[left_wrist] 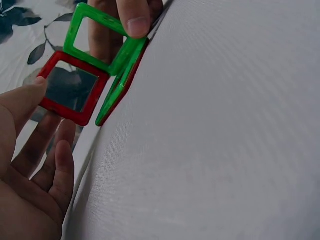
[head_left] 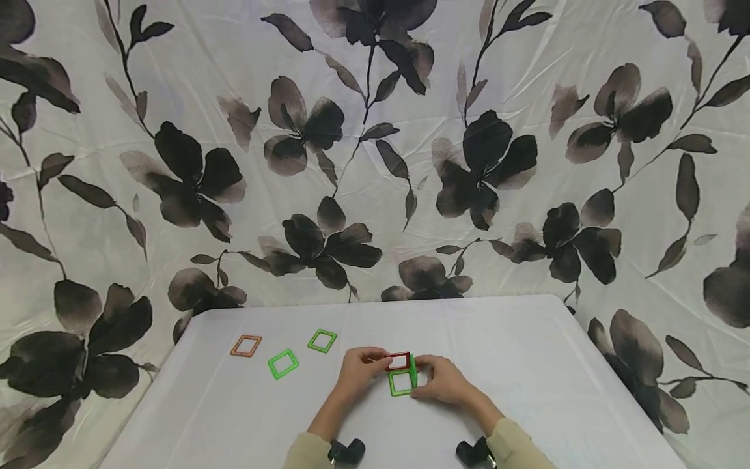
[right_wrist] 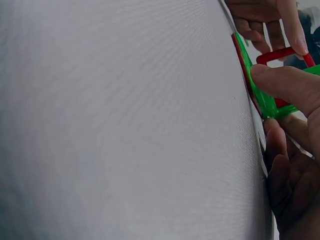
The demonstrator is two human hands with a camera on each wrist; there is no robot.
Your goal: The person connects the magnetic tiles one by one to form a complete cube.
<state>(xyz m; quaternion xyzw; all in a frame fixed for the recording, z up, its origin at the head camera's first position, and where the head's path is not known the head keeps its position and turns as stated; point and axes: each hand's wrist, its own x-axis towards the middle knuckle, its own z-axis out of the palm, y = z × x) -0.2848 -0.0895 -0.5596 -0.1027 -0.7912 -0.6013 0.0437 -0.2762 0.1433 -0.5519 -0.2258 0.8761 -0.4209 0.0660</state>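
Observation:
My left hand (head_left: 359, 372) pinches a red square magnetic tile (left_wrist: 65, 114), an open frame standing on edge. My right hand (head_left: 444, 380) grips a green square magnetic tile (head_left: 415, 372), which stands upright with its edge against the red one. Below these two lies another green square tile (head_left: 401, 393), flat on the table. Along its underside a red edge (left_wrist: 131, 79) shows in the left wrist view. In the right wrist view the right thumb (right_wrist: 280, 80) presses on the green tiles, which partly hide the red frame.
To the left on the white-covered table (head_left: 193, 404) lie an orange square tile (head_left: 235, 353) and two loose green square tiles, one nearer (head_left: 284, 374) and one farther back (head_left: 319, 350). Behind the table hangs a floral cloth (head_left: 410, 130).

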